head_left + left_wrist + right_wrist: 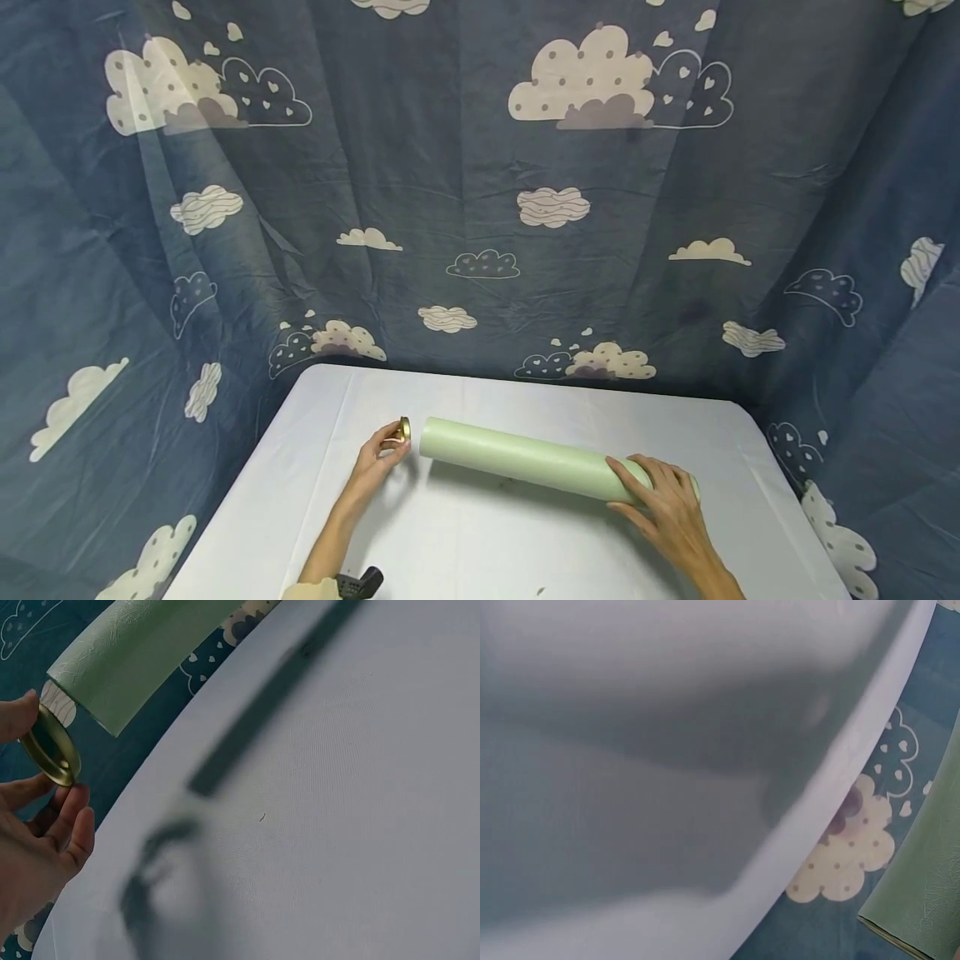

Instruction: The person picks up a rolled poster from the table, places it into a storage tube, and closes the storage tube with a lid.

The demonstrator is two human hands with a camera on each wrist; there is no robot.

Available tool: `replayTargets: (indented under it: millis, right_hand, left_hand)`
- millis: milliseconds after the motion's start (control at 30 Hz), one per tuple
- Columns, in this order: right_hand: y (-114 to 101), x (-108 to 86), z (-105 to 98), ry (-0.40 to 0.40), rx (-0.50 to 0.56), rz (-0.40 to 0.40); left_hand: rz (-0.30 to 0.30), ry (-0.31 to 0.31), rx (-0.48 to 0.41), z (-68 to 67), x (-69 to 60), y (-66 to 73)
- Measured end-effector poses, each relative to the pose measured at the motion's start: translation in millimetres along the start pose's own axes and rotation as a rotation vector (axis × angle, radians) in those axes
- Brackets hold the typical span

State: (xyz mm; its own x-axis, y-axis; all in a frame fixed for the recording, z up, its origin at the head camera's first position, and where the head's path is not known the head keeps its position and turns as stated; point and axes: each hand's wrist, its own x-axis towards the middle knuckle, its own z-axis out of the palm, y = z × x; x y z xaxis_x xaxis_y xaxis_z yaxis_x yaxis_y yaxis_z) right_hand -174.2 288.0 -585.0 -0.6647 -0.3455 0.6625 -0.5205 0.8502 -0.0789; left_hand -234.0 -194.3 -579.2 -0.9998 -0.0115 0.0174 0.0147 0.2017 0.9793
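My left hand (375,462) pinches a shiny gold ring-shaped piece (405,429) between thumb and fingers, held on edge. In the left wrist view the gold piece (51,746) shows a raised rim with a dark middle. Just right of it, with a small gap between, is the left end of a long pale green roll (525,454). My right hand (663,504) grips this roll near its right end, thumb in front and fingers over the top. The roll is held above the table, and its surface (142,664) looks embossed.
A white-covered table (465,542) with rounded corners lies beneath, with shadows of the roll and hands on it. Dark blue cloud-print curtains (420,183) enclose the back and both sides. A few small dark specks (262,817) dot the cloth.
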Motion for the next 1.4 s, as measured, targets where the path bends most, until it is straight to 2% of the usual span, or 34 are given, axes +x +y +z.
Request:
replayTargets:
  millis: [133, 333, 600, 833, 900, 1133, 1333, 1400]
  right_hand:
    - [-4, 1.2, 4, 0.016, 0.016, -0.014]
    - [-6, 1.9, 9, 0.052, 0.021, -0.034]
    - [-7, 2.5, 7, 0.006, 0.046, -0.014]
    - [-9, 2.7, 7, 0.022, 0.035, -0.026]
    - [-10, 2.3, 7, 0.024, 0.034, -0.025]
    - [-11, 4.8, 3, 0.008, 0.042, -0.038]
    - [-13, 13.3, -2, -0.008, 0.043, -0.076]
    - [-13, 16.3, -4, -0.030, 0.047, -0.081]
  left_hand:
    - [0.001, -0.044, -0.031, 0.8, -1.5, 1.6]
    - [0.006, -0.088, -0.011, -0.8, -4.0, -0.8]
    - [0.049, -0.178, -0.023, -7.2, -3.2, -7.0]
    - [0.069, -0.244, -0.042, -11.6, -4.1, -9.6]
    - [0.062, -0.252, -0.045, -12.4, -4.2, -10.4]
    - [0.037, -0.396, -0.112, -18.5, -6.0, -12.3]
    - [-0.018, -0.416, -0.106, -17.2, -8.1, -13.1]
    - [-0.020, -0.415, -0.104, -18.6, -8.5, -14.0]
